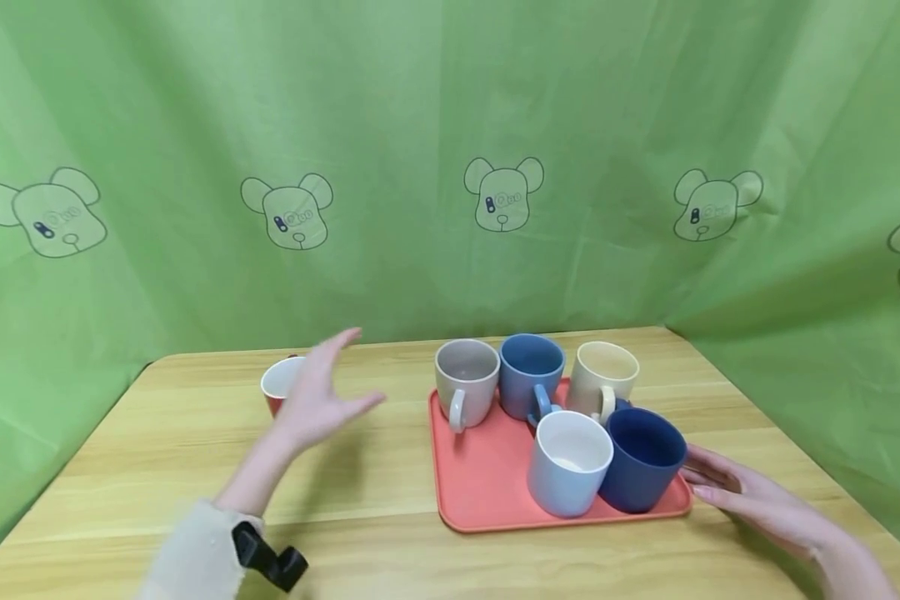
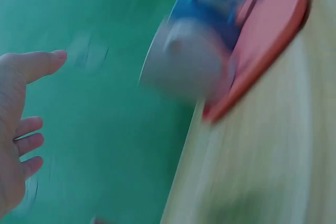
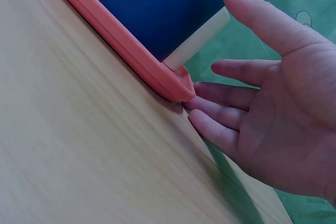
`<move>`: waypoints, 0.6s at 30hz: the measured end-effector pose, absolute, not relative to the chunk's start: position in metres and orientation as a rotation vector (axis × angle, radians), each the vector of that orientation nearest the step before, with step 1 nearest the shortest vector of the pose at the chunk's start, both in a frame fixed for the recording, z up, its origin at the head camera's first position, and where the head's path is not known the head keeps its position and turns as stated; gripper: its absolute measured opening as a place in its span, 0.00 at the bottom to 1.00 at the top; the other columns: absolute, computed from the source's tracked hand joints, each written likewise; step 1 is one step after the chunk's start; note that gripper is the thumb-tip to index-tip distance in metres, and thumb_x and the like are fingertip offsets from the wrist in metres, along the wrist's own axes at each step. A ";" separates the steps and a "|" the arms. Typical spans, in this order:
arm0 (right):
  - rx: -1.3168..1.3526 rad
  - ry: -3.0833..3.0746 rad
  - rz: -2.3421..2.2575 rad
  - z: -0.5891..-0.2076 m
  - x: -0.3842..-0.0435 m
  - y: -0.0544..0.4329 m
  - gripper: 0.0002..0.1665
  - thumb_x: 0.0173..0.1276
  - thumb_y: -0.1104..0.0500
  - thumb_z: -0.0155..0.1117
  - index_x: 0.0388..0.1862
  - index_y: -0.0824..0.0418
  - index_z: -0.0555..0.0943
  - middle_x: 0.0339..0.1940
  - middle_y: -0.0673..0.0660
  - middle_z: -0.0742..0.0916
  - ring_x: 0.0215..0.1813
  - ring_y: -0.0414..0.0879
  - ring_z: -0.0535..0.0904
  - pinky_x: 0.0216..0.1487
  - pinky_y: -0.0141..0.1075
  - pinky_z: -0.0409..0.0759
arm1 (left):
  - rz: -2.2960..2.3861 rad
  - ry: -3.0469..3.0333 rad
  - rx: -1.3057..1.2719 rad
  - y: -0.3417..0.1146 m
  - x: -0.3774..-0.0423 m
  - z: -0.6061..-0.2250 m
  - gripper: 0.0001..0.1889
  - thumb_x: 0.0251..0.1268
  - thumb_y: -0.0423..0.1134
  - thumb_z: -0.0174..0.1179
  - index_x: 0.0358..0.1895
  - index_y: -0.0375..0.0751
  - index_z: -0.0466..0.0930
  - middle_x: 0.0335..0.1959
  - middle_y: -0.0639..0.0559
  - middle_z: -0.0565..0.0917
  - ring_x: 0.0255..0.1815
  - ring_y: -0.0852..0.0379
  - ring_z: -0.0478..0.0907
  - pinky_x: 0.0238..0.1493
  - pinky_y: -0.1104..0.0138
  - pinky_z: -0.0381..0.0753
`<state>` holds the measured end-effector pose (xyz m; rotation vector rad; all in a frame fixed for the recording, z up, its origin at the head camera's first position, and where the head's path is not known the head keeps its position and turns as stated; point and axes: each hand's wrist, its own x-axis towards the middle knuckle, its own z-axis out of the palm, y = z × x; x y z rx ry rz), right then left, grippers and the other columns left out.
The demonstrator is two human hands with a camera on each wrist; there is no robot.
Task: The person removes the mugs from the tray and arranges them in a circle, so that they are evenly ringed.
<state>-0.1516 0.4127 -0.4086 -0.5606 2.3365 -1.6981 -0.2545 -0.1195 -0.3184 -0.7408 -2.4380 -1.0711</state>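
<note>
My left hand (image 1: 322,408) is raised over the left part of the table with thumb and fingers spread, holding nothing. Just behind it, partly hidden, stands a mug (image 1: 273,403) with a red outside and white inside. My right hand (image 1: 757,504) lies at the right front corner of a red tray (image 1: 480,483); in the right wrist view its extended fingertips meet or nearly meet the rim. Closest to that hand on the tray is a navy mug (image 1: 636,482). Beside it stands a pale blue mug (image 1: 558,479) with a white inside.
Along the tray's back stand a grey mug (image 1: 482,404), a blue mug (image 1: 520,392) and a cream mug (image 1: 588,390), handles facing the front. Under everything is a wooden table (image 1: 375,492). A green curtain (image 1: 390,275) with bear-head drawings hangs around it.
</note>
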 end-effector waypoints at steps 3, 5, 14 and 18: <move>-0.543 2.345 -1.691 -0.408 -0.151 0.412 0.28 0.71 0.69 0.43 0.63 0.42 0.59 0.59 0.31 0.71 0.59 0.27 0.68 0.53 0.22 0.65 | -1.042 -2.447 -0.900 -0.088 -0.241 -0.321 0.42 0.45 0.44 0.72 0.65 0.35 0.62 0.62 0.43 0.70 0.64 0.46 0.64 0.63 0.52 0.61; -0.536 2.344 -1.691 -0.408 -0.151 0.411 0.28 0.72 0.69 0.43 0.63 0.43 0.59 0.59 0.31 0.71 0.59 0.27 0.68 0.53 0.21 0.64 | -1.062 -2.469 -0.983 -0.070 -0.232 -0.324 0.42 0.45 0.45 0.71 0.65 0.37 0.63 0.61 0.44 0.70 0.63 0.47 0.65 0.62 0.52 0.63; -0.517 2.352 -1.667 -0.408 -0.152 0.412 0.28 0.72 0.69 0.42 0.70 0.57 0.56 0.59 0.29 0.71 0.58 0.26 0.67 0.52 0.21 0.65 | -1.268 -2.667 -1.269 -0.003 -0.212 -0.333 0.47 0.46 0.50 0.71 0.70 0.43 0.55 0.66 0.50 0.65 0.64 0.55 0.64 0.62 0.60 0.64; -0.501 2.358 -1.652 -0.408 -0.153 0.412 0.30 0.72 0.68 0.42 0.70 0.71 0.50 0.59 0.29 0.71 0.58 0.25 0.67 0.52 0.21 0.65 | -1.298 -2.732 -1.272 0.020 -0.213 -0.343 0.50 0.46 0.55 0.70 0.71 0.46 0.53 0.66 0.52 0.64 0.63 0.58 0.64 0.61 0.62 0.66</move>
